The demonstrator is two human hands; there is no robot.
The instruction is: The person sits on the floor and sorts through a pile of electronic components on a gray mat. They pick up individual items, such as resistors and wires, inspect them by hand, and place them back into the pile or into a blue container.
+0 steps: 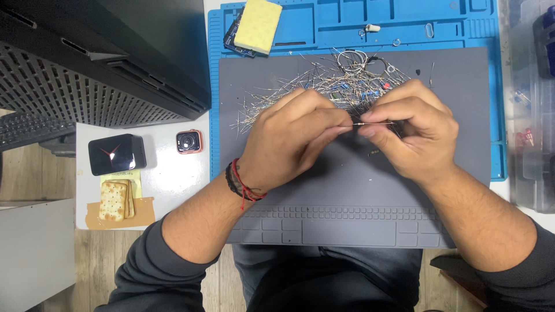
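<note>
My left hand (292,138) and my right hand (411,130) meet over the grey work mat (347,190). Between their fingertips they pinch one small resistor (363,123) by its thin wire leads, held level. Just behind the hands lies a loose pile of resistors and wire leads (324,84) spread across the mat's far part. A red and black cord bracelet (240,184) circles my left wrist.
A blue silicone mat (404,26) lies under the grey one, with a yellow sponge (257,24) on its far left. A black computer case (87,63) stands at left. Near it sit a black box (115,153), a smartwatch (189,141), crackers (115,199). Clear plastic bins (532,104) at right.
</note>
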